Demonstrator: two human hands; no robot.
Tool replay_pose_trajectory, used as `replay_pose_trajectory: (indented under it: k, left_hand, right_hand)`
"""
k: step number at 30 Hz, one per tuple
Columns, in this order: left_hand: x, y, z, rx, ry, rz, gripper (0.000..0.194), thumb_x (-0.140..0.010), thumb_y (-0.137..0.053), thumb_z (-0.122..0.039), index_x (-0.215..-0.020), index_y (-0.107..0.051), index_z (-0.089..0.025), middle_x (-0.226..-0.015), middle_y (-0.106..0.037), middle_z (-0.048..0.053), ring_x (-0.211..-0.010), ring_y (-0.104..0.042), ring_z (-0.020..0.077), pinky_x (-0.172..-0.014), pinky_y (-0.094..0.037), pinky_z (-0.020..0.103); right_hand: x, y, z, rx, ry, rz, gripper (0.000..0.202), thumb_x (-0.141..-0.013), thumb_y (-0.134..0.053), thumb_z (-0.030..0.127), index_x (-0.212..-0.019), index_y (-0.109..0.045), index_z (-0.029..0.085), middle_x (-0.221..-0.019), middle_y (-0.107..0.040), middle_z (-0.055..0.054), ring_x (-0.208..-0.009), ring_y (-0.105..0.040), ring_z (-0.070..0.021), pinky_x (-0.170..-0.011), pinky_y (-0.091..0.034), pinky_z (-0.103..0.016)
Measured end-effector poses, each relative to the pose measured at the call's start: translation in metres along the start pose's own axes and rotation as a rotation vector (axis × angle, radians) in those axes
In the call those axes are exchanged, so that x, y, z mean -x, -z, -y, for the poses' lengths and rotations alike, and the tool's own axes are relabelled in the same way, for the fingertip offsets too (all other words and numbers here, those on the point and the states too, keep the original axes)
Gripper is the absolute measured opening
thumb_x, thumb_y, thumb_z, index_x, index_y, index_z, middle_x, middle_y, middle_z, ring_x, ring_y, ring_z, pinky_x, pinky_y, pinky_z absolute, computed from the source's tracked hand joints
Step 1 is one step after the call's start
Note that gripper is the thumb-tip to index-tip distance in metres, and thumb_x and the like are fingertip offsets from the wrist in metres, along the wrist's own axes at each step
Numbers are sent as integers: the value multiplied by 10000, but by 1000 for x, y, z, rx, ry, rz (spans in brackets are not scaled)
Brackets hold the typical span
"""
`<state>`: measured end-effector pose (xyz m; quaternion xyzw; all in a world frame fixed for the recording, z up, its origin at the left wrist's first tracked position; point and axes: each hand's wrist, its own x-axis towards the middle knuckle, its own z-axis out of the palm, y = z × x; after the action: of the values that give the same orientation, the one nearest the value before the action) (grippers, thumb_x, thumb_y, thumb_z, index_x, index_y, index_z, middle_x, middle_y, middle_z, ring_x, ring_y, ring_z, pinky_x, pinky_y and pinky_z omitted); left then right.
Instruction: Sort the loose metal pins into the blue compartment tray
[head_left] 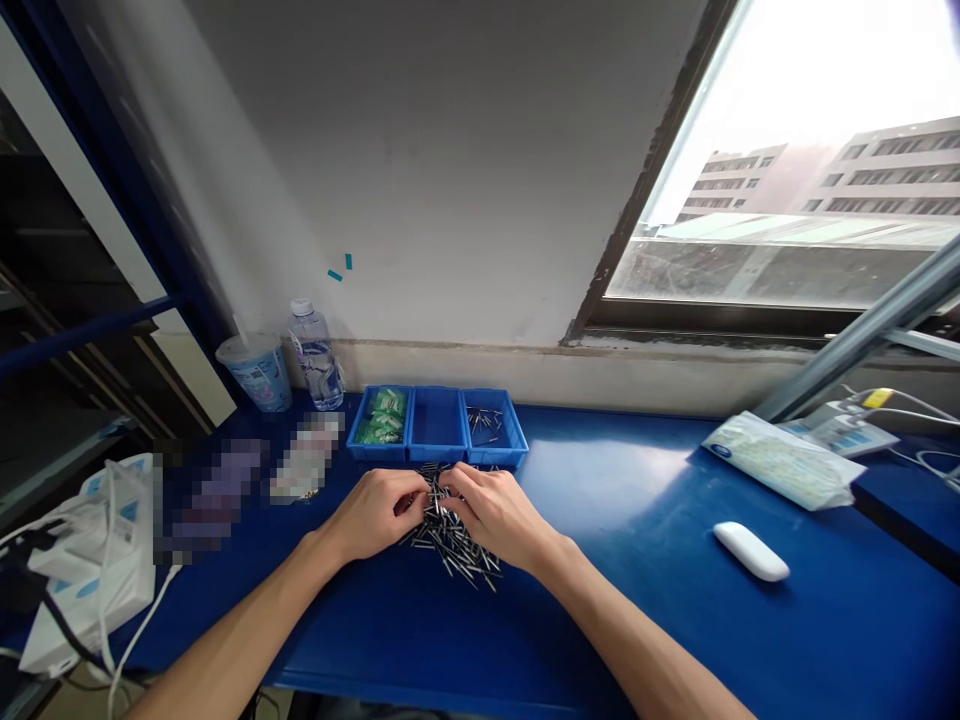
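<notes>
Both hands (444, 500) partly hide the metal pins (457, 548).

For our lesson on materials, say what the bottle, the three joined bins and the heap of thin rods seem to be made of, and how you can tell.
Bottle: clear, glossy plastic, probably; you can see through its side.
Bins: likely smooth, moulded blue plastic, given the even colour and soft sheen.
Rods: apparently bare metal, from their grey glints; which metal, I can't tell.
</notes>
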<state>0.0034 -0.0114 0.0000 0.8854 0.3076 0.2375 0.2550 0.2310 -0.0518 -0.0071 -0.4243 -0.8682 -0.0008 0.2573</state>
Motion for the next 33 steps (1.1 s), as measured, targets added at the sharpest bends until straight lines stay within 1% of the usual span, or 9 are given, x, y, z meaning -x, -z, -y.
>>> replay_pose_trajectory:
  k: [5,8,11,14,18,22,26,30,33]
  left_hand:
    - [0,-1,0,-2,-1,-1,223,-997,-515,-198,-843,-674,-180,-753,-640,-7,-680,-563,141,-659,-367,270]
    - [0,-1,0,7,-3,0,212,-987,-519,-184,-836,-667,-180,-763,-645,-8,-691,-571,141,-662,-369,271]
    - [0,0,-1,6,0,-1,215,-992,-518,-193,-852,-681,-182,-775,-658,-5,-702,-583,145,-669,-373,276]
    - [0,1,-2,2,2,3,217,-985,-515,-189,-845,-681,-181,-766,-655,-4,-693,-579,147,-665,-370,277]
    - [0,0,-1,14,1,1,212,-983,-519,-188,-842,-677,-182,-767,-652,-5,-686,-575,144,-660,-366,271]
    - [-1,-2,-1,16,-3,8,197,-981,-530,-195,-855,-681,-184,-755,-643,-9,-676,-563,142,-658,-359,267]
    - [-1,-2,-1,10,-14,14,202,-977,-532,-192,-818,-657,-180,-720,-603,-12,-657,-533,139,-649,-350,264]
    - [-1,-1,0,22,-8,15,200,-987,-529,-191,-851,-676,-184,-743,-628,-10,-673,-554,140,-660,-367,260]
    - [-1,-1,0,21,-9,20,214,-988,-521,-181,-841,-677,-182,-755,-644,-5,-678,-567,140,-657,-378,262]
  right_hand:
    - [0,1,0,15,8,-2,188,-1112,-489,202,-961,-599,188,-816,-700,-4,-631,-636,-137,-565,-278,-286]
    - [1,1,0,-16,17,-15,110,-1096,-560,263,-1027,-603,189,-861,-725,-10,-674,-662,-148,-577,-290,-284]
    - [1,2,1,-25,21,-8,28,-1075,-569,202,-1067,-589,185,-929,-738,-24,-679,-665,-144,-571,-289,-282]
    - [1,2,2,-25,-16,13,130,-1083,-498,138,-1004,-587,190,-874,-731,-15,-643,-650,-139,-566,-288,-281]
    - [0,0,3,-57,-13,29,99,-1114,-502,244,-1086,-584,197,-928,-748,-33,-689,-674,-152,-579,-311,-278]
    - [0,2,2,-24,-26,29,176,-1122,-437,190,-1022,-581,194,-892,-732,-33,-684,-671,-148,-574,-300,-280]
    - [0,4,1,-33,0,28,124,-1115,-528,294,-1121,-590,186,-965,-749,-52,-755,-697,-166,-595,-336,-277]
    - [1,3,1,-6,2,26,170,-1115,-477,198,-1016,-616,188,-849,-721,-20,-693,-670,-147,-584,-322,-283]
    - [1,-1,3,-5,20,-3,150,-1110,-509,221,-1035,-634,186,-831,-719,-13,-672,-656,-140,-584,-322,-279]
